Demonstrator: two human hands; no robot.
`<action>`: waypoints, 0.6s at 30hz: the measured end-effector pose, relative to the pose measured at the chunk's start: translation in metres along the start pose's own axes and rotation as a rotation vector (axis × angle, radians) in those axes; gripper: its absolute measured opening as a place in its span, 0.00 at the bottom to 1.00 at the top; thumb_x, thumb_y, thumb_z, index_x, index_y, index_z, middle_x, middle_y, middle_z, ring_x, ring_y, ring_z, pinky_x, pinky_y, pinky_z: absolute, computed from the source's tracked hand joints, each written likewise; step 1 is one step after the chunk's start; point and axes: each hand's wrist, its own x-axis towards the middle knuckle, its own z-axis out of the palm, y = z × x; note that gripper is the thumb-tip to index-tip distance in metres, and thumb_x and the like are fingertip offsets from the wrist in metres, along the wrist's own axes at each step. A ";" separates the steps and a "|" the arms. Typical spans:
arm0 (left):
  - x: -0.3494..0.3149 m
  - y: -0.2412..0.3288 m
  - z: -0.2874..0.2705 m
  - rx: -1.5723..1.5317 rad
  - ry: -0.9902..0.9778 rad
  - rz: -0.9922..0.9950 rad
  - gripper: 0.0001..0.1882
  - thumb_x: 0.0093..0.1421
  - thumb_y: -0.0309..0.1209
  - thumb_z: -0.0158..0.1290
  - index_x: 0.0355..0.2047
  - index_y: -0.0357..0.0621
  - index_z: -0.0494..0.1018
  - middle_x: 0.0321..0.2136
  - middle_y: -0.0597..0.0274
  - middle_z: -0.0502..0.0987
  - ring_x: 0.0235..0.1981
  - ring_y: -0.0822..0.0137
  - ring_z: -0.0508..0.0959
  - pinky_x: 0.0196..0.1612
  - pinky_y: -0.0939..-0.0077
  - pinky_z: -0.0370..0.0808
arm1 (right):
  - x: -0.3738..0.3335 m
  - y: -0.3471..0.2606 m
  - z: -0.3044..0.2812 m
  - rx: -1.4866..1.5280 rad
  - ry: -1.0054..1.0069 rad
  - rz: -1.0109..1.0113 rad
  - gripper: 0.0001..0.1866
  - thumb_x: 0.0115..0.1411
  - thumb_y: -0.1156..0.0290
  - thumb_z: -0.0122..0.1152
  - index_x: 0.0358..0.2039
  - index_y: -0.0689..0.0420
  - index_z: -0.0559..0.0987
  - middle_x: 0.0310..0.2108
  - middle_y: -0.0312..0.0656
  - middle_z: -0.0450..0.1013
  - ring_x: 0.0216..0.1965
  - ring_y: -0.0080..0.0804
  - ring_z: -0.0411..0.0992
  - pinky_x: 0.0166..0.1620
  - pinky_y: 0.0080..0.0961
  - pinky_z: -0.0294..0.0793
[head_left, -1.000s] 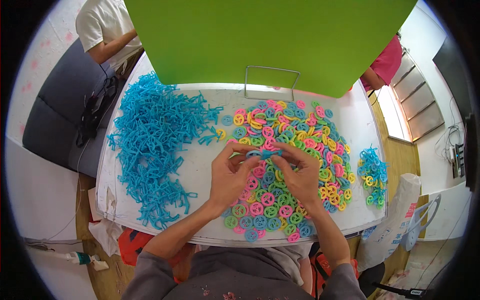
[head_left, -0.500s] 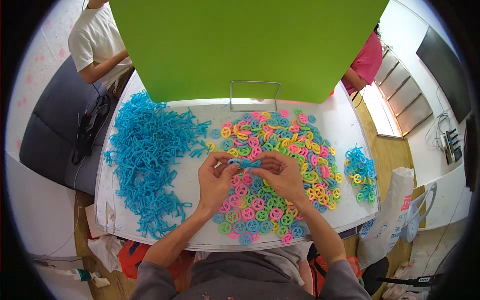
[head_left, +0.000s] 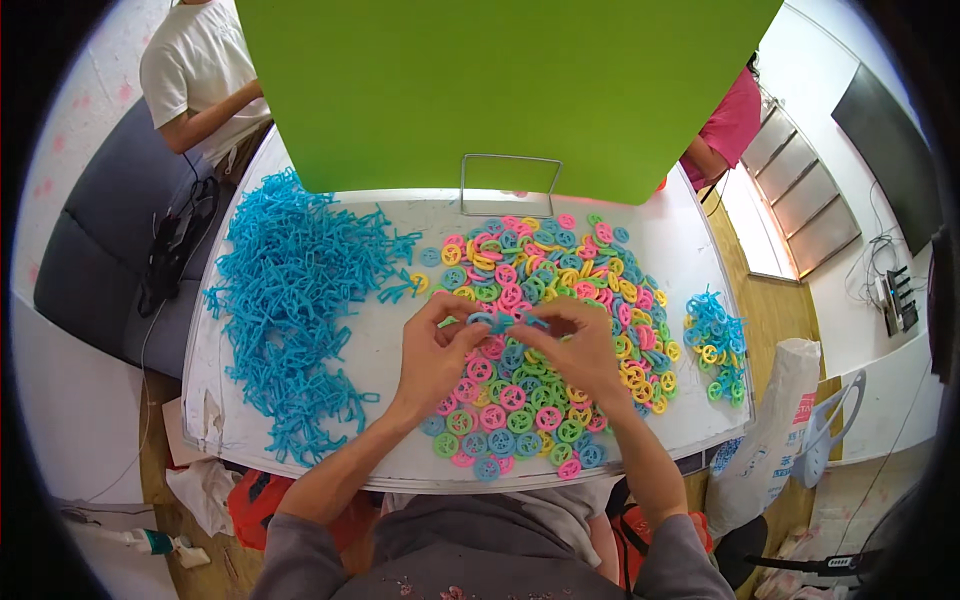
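Over the middle of the table, my left hand (head_left: pixel 430 352) pinches a small light-blue plastic wheel (head_left: pixel 482 319) between thumb and fingers. Against its right side sits a blue plastic frame piece (head_left: pixel 512 324), gripped in the fingertips of my right hand (head_left: pixel 582 352). The two parts touch; whether they are joined is hidden by my fingers. Beneath both hands spreads a heap of small spoked wheels (head_left: pixel 545 390) in pink, green, yellow and blue. To the left lies a large tangled pile of blue frame pieces (head_left: pixel 285 300).
A smaller pile of blue pieces with wheels attached (head_left: pixel 715 335) lies at the table's right edge. A green panel (head_left: pixel 500 90) stands across the back, with a wire stand (head_left: pixel 511 185) before it. Two other people are partly visible beyond. A white sack (head_left: pixel 770 430) stands at right.
My hands have shifted slightly right relative to the table with the wheel and frame piece still in them. The right fingers have changed their hold on the frame piece. The whole view has moved a little.
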 end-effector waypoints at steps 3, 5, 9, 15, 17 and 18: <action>0.009 0.013 -0.006 -0.031 -0.026 0.065 0.14 0.61 0.22 0.49 0.47 0.38 0.66 0.36 0.63 0.71 0.36 0.70 0.76 0.39 0.72 0.78 | -0.003 -0.013 -0.040 -0.009 0.076 -0.004 0.12 0.46 0.71 0.72 0.31 0.61 0.80 0.24 0.35 0.74 0.24 0.19 0.72 0.27 0.16 0.71; 0.016 0.025 -0.020 0.078 0.074 0.056 0.13 0.61 0.23 0.49 0.47 0.40 0.68 0.33 0.63 0.72 0.35 0.70 0.76 0.36 0.72 0.77 | -0.010 -0.014 -0.091 -0.082 0.146 0.092 0.10 0.50 0.74 0.68 0.33 0.63 0.80 0.25 0.36 0.76 0.25 0.19 0.72 0.29 0.15 0.72; 0.020 0.043 -0.049 0.790 0.249 0.274 0.10 0.58 0.24 0.52 0.41 0.44 0.74 0.29 0.61 0.73 0.34 0.68 0.76 0.30 0.74 0.72 | -0.035 0.020 -0.178 -0.385 0.451 0.265 0.12 0.57 0.67 0.62 0.35 0.64 0.79 0.24 0.32 0.72 0.24 0.15 0.66 0.28 0.14 0.65; 0.022 0.036 -0.106 1.286 0.284 0.205 0.12 0.50 0.24 0.58 0.37 0.43 0.75 0.32 0.53 0.73 0.37 0.52 0.72 0.39 0.64 0.71 | -0.057 0.100 -0.263 -0.488 0.331 0.393 0.14 0.58 0.65 0.62 0.35 0.66 0.79 0.24 0.34 0.73 0.26 0.17 0.68 0.30 0.16 0.67; 0.022 0.023 -0.096 1.276 0.298 0.255 0.13 0.48 0.24 0.59 0.36 0.43 0.75 0.31 0.54 0.73 0.37 0.53 0.72 0.40 0.63 0.71 | -0.059 0.115 -0.275 -0.526 0.314 0.392 0.16 0.57 0.65 0.63 0.39 0.66 0.77 0.28 0.38 0.74 0.28 0.21 0.70 0.31 0.18 0.69; 0.023 0.016 -0.089 1.265 0.301 0.308 0.13 0.47 0.23 0.60 0.35 0.43 0.76 0.31 0.55 0.73 0.36 0.54 0.72 0.41 0.63 0.70 | -0.057 0.113 -0.272 -0.565 0.303 0.396 0.19 0.57 0.64 0.63 0.42 0.66 0.76 0.32 0.41 0.75 0.29 0.24 0.71 0.33 0.20 0.71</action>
